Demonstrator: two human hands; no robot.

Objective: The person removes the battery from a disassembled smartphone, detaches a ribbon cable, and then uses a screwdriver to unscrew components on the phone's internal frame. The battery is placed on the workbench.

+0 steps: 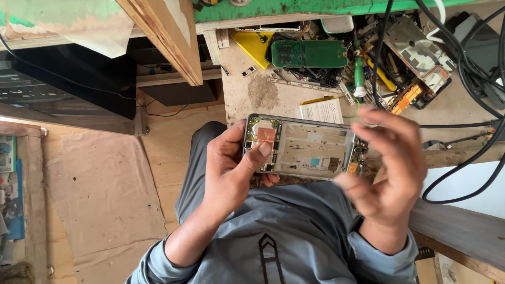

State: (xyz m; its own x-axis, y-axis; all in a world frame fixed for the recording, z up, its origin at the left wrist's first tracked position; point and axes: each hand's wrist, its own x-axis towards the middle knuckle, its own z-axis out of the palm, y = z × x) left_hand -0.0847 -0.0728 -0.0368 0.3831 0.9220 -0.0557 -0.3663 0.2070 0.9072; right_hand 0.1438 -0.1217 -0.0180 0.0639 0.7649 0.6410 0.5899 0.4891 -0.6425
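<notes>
The phone (pixel 302 147) is held just above the near edge of the desk (pixel 247 79), over the person's lap, lying flat with its back cover already off, so the inner frame, a copper patch near its left end and small circuit parts at both ends are bare. The left hand (pixel 231 168) is closed around the phone's left end, fingers underneath and the thumb (pixel 261 152) pressed down on top beside the copper patch; it carries the phone's weight. The right hand (pixel 389 173) is at the phone's right end, half open with the fingers curled and spread; it is blurred, and whether it pinches a small part or only touches the phone's edge cannot be told. Judging from how things lie, the opening up is done and the work is now inside the phone: the large middle bay looks empty, though whether a battery has been taken out or is yet to go in cannot be told. On the desk beyond lie a green circuit board (pixel 310 53), a yellow triangular pick (pixel 252 44), a flat white pack (pixel 322 110) that may be a battery, a second stripped phone (pixel 418 52), loose tools and black cables (pixel 473 158).
</notes>
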